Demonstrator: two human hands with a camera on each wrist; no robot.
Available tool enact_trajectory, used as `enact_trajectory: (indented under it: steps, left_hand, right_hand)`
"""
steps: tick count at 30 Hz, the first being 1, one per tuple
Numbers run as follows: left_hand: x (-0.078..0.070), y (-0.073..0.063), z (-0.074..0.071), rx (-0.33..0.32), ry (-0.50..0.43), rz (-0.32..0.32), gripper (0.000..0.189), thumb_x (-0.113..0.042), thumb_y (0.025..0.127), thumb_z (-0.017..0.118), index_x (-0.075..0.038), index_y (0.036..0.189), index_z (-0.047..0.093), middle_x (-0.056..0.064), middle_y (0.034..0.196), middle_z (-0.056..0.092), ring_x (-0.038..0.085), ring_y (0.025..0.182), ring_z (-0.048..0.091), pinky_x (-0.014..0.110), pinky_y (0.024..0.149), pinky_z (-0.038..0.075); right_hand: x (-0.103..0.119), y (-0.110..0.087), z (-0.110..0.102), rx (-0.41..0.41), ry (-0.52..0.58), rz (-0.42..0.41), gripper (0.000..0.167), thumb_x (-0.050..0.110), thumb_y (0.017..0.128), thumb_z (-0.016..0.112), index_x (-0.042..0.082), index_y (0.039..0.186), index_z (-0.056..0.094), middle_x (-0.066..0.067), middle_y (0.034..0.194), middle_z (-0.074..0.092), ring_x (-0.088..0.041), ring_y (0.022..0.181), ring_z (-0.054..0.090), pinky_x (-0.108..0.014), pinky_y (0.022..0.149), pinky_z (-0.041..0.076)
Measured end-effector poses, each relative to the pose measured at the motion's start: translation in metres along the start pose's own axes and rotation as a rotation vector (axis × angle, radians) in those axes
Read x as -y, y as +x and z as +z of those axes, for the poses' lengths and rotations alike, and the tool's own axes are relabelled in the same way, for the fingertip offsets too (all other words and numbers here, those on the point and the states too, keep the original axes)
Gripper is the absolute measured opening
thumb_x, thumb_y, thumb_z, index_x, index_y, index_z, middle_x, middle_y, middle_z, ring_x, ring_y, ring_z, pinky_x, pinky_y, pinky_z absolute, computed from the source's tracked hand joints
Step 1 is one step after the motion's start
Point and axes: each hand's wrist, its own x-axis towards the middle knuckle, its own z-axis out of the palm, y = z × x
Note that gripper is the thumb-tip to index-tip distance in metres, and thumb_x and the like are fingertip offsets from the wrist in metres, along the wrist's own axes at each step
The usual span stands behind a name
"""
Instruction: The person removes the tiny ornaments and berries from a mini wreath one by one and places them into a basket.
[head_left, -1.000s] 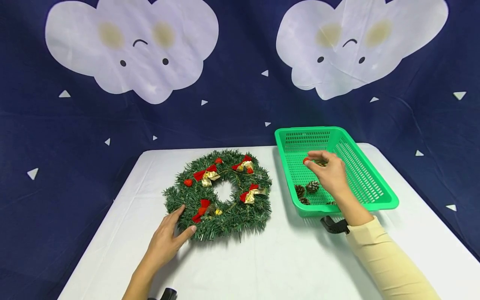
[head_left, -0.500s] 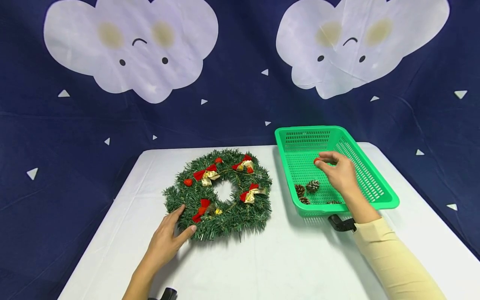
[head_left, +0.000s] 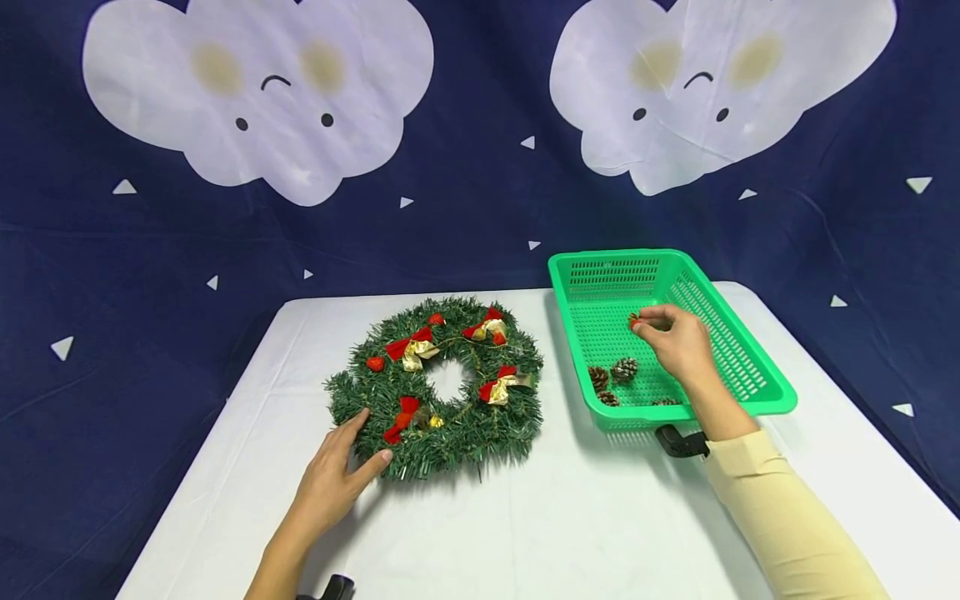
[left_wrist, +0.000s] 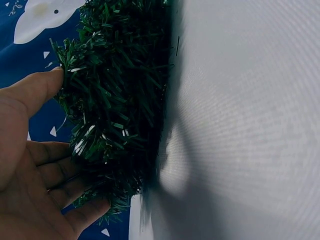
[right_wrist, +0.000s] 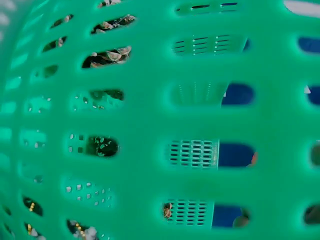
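In the head view, my right hand (head_left: 678, 342) pinches a small red ornament (head_left: 633, 322) with a gold-coloured bit on it, above the inside of a green plastic basket (head_left: 757, 410). Much of the ornament is hidden by the fingertips. My left hand (head_left: 333, 479) rests on the near left edge of a green tinsel wreath (head_left: 465, 450), thumb and fingers spread. The left wrist view has the left hand's fingers (left_wrist: 60, 175) against the wreath's green bristles (left_wrist: 115, 80). Red-and-gold bows (head_left: 504, 387) and red strawberry-like ornaments (head_left: 375, 364) sit on the wreath.
Several pine cones (head_left: 624, 370) lie in the basket. The slotted basket wall (right_wrist: 145, 120) fills the right wrist view. Wreath and basket stand apart on a white-covered table (head_left: 465, 542), with a dark blue cloud-patterned cloth (head_left: 480, 225) behind.
My right hand has shifted slightly right over the basket with the red ornament, which has turned so its gold-coloured bit shows. The left hand and wreath have stayed put.
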Motion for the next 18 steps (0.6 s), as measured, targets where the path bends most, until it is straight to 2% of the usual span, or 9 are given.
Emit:
enact_trajectory:
  steps: [5, 10, 15, 18]
  left_hand:
    - [0.0001, 0.0, -0.0003, 0.001, 0.004, -0.001, 0.077, -0.048, 0.088, 0.06, -0.011, 0.148, 0.031, 0.022, 0.148, 0.036, 0.044, 0.135, 0.034, 0.068, 0.102, 0.031]
    - [0.0003, 0.0, -0.0002, -0.004, 0.006, 0.005, 0.076, -0.048, 0.088, 0.061, -0.01, 0.148, 0.031, 0.022, 0.148, 0.037, 0.044, 0.135, 0.034, 0.068, 0.102, 0.032]
    - [0.001, 0.0007, 0.0001, -0.001, 0.008, 0.001, 0.076, -0.048, 0.088, 0.06, -0.011, 0.148, 0.031, 0.022, 0.148, 0.036, 0.045, 0.135, 0.033, 0.068, 0.102, 0.031]
    - [0.0011, 0.0011, 0.0002, 0.002, 0.009, -0.001, 0.076, -0.048, 0.089, 0.06, -0.011, 0.148, 0.03, 0.023, 0.149, 0.035, 0.045, 0.136, 0.032, 0.068, 0.103, 0.03]
  right_hand:
    - [-0.0025, 0.0016, 0.002, 0.048, -0.081, -0.02, 0.033, 0.026, 0.091, 0.061, 0.005, 0.117, 0.064, -0.02, 0.11, 0.069, -0.037, 0.098, 0.063, -0.047, 0.079, 0.048]
    - [-0.0008, 0.001, 0.0034, 0.107, -0.129, -0.037, 0.029, 0.023, 0.091, 0.059, 0.006, 0.114, 0.065, -0.019, 0.11, 0.069, -0.038, 0.099, 0.062, -0.047, 0.078, 0.047]
    - [0.0004, -0.0005, 0.0041, 0.133, -0.159, -0.037, 0.031, 0.023, 0.091, 0.061, 0.004, 0.115, 0.064, -0.021, 0.11, 0.068, -0.037, 0.095, 0.064, -0.046, 0.076, 0.048]
    - [0.0003, -0.0005, 0.0044, 0.149, -0.168, -0.039, 0.032, 0.024, 0.09, 0.062, 0.003, 0.115, 0.064, -0.022, 0.109, 0.068, -0.038, 0.095, 0.064, -0.048, 0.08, 0.047]
